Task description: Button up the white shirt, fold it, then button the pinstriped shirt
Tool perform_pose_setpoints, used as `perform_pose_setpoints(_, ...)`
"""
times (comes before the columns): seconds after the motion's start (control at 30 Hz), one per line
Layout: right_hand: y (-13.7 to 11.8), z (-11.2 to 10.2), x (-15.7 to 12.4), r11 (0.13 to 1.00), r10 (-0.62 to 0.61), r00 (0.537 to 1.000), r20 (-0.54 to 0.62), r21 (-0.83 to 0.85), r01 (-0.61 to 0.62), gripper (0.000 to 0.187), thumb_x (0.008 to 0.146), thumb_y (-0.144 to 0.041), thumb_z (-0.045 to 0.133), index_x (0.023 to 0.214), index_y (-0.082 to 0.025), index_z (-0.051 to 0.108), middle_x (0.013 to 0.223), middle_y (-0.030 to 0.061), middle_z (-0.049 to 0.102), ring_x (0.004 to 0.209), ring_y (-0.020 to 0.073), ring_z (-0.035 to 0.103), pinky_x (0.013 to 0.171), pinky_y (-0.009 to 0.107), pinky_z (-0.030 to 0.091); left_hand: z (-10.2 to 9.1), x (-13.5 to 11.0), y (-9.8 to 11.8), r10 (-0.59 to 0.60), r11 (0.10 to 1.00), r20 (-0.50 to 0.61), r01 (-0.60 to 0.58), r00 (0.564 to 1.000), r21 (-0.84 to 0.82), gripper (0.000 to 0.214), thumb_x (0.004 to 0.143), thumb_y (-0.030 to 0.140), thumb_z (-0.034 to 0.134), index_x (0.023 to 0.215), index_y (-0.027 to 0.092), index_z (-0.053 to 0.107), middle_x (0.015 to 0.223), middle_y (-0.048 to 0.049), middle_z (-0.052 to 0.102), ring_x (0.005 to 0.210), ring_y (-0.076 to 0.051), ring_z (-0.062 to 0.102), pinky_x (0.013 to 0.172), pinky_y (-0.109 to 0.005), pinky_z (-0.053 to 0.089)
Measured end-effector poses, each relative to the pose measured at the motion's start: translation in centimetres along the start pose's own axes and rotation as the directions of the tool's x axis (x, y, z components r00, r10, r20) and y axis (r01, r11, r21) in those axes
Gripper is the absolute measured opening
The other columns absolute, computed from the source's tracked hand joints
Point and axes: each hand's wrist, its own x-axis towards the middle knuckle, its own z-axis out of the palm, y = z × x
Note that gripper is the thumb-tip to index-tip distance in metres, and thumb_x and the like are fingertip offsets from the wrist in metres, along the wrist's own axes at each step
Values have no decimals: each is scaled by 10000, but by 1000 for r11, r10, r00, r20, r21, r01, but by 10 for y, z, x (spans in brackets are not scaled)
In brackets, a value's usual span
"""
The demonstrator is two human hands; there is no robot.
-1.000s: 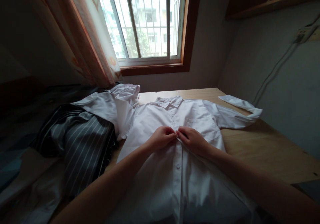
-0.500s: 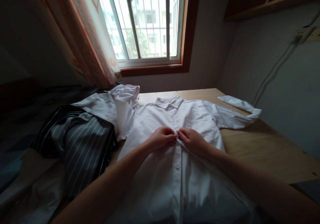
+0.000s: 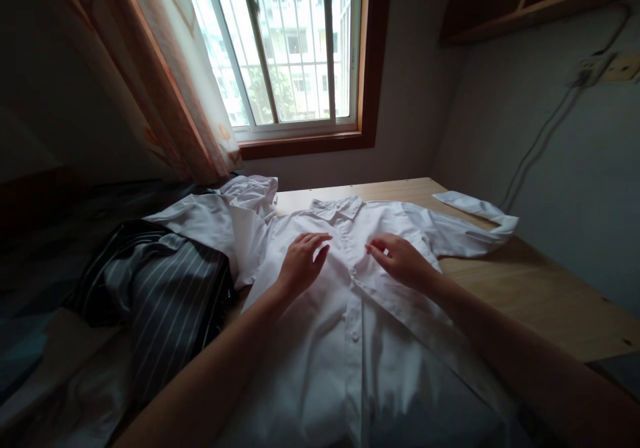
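Observation:
A white button-up shirt (image 3: 310, 341) lies front up, collar toward the window. Over its left chest side my left hand (image 3: 303, 261) hovers open, thumb and fingers spread with nothing between them. My right hand (image 3: 400, 259) is loosely curled on the other side of the button placket, a gap showing between thumb and fingers, with nothing visible in it. A shirt button (image 3: 354, 272) sits on the placket between and just below the hands. Below that button the front edges part, and another button (image 3: 355, 336) shows on the strip underneath.
The shirt lies on a wooden table (image 3: 500, 295). At left is a heap of dark striped cloth (image 3: 170, 301), partly under a white sleeve (image 3: 200, 215). A curtain (image 3: 165, 81) hangs beside the window (image 3: 295, 55). A cable (image 3: 530, 155) runs down the right wall.
Both hands have let go of the shirt's front at the button and moved apart, upward and away from the placket. The view has shifted slightly.

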Motion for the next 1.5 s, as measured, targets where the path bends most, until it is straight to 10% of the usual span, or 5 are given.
perform_pose_setpoints(0.33,44,25,16,838,429,894,128,-425,-341,617,970,-583,319,1513,-290,347,1592,124,280,1462,370,208,1113,653,182,21,2,-13,-220,937,333,104,917,333,572,980,566,256,1485,332,383,1610,-29,242,1490,-315,169,1157,-631,81)
perform_pose_setpoints(1.5,89,45,97,834,393,903,176,-483,-269,680,941,-691,219,1517,-345,321,1629,99,179,1483,344,134,1125,658,68,26,76,-69,-246,921,296,128,923,367,758,915,665,310,1543,245,241,1622,-113,181,1490,-298,175,1171,-584,70)
